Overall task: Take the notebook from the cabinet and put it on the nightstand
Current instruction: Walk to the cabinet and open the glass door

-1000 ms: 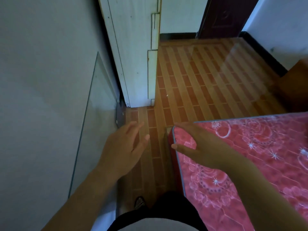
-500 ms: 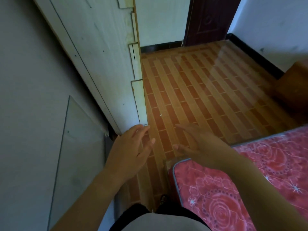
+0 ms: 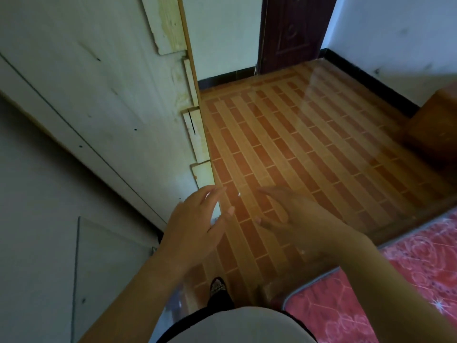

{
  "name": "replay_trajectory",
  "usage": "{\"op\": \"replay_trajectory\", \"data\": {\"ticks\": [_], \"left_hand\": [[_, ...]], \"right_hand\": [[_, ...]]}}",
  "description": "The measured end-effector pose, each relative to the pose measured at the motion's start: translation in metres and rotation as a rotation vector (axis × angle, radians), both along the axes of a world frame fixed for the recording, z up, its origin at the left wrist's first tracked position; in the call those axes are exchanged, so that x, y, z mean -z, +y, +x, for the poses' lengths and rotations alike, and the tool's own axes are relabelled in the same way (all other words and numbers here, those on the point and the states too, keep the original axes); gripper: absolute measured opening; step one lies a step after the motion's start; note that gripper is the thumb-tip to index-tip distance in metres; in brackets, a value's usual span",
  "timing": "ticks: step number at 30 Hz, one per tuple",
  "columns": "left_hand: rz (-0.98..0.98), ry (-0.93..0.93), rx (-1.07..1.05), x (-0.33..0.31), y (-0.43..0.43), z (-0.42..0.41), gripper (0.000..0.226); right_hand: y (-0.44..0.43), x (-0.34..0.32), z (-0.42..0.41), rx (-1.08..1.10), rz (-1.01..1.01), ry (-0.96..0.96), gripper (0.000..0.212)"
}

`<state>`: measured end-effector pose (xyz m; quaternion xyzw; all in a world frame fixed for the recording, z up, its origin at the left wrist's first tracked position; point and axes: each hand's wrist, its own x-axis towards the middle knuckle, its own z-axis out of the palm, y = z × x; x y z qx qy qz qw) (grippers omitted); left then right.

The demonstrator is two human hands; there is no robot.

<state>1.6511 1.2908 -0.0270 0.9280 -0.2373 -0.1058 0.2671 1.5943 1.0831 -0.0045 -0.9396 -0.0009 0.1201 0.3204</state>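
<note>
No notebook shows in the head view. My left hand (image 3: 195, 224) hangs in front of me with fingers spread, holding nothing, close to the lower edge of a tall white cabinet side (image 3: 111, 95). My right hand (image 3: 294, 219) is also held out, palm down, fingers apart and empty, above the striped floor. A brown wooden piece of furniture (image 3: 435, 134) stands at the right edge; whether it is the nightstand I cannot tell.
A red patterned mattress (image 3: 408, 293) fills the lower right corner. A glass pane (image 3: 103, 273) leans on the left wall. A dark door (image 3: 294, 30) stands at the far end of the orange tiled floor (image 3: 309, 144). My shoe (image 3: 217, 285) is below.
The view has moved forward and tilted up: the mattress slid down and to the right, the cabinet side grew larger. Both hands stay held out and empty.
</note>
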Motion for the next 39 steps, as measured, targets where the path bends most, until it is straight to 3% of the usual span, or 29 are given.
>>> {"op": "replay_trajectory", "data": {"ticks": [9, 13, 21, 31, 39], "left_hand": [[-0.020, -0.030, 0.239, -0.023, -0.037, 0.107, 0.067], [-0.051, -0.015, 0.326, -0.021, -0.068, 0.143, 0.062], [-0.028, 0.007, 0.394, -0.006, -0.174, 0.232, 0.058], [-0.099, 0.033, 0.244, -0.008, -0.342, 0.357, 0.055], [-0.131, 0.034, 0.065, -0.003, -0.379, 0.437, 0.061]], "right_hand": [[-0.021, -0.010, 0.079, 0.163, 0.006, -0.015, 0.071], [-0.053, -0.014, 0.100, 0.261, -0.017, 0.032, 0.076], [-0.146, -0.008, 0.175, 0.309, -0.033, 0.057, 0.067], [-0.313, -0.017, 0.309, 0.190, -0.164, 0.052, 0.069], [-0.370, -0.017, 0.416, 0.023, -0.112, 0.053, 0.067]]}}
